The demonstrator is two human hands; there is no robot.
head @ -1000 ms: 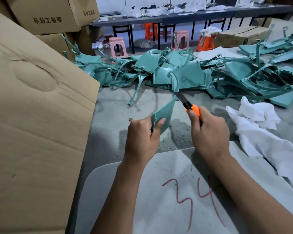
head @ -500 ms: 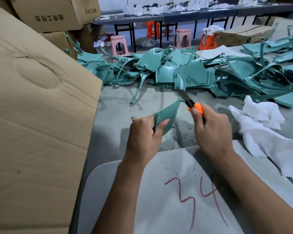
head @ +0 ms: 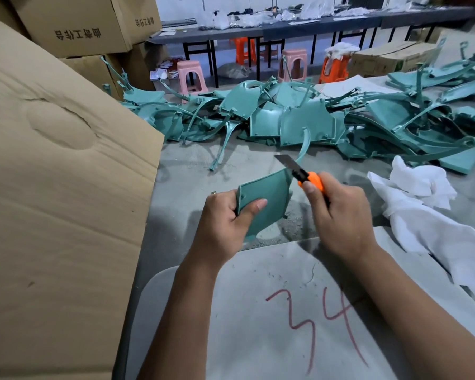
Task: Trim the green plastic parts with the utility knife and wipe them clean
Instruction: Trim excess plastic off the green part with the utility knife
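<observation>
My left hand grips a curved green plastic part by its left edge, thumb across its face, and holds it up above the grey table. My right hand holds an orange utility knife. The knife's blade is out and lies at the part's upper right corner. A big pile of green parts covers the table behind. A white cloth lies crumpled to the right of my right hand.
A large cardboard flap rises along the left side. A grey board marked 34 in red lies under my forearms. Stacked cartons stand at the back left; stools and long tables fill the background.
The green part has turned so more of its face shows toward me. The knife blade has slid up past the part's upper right corner.
</observation>
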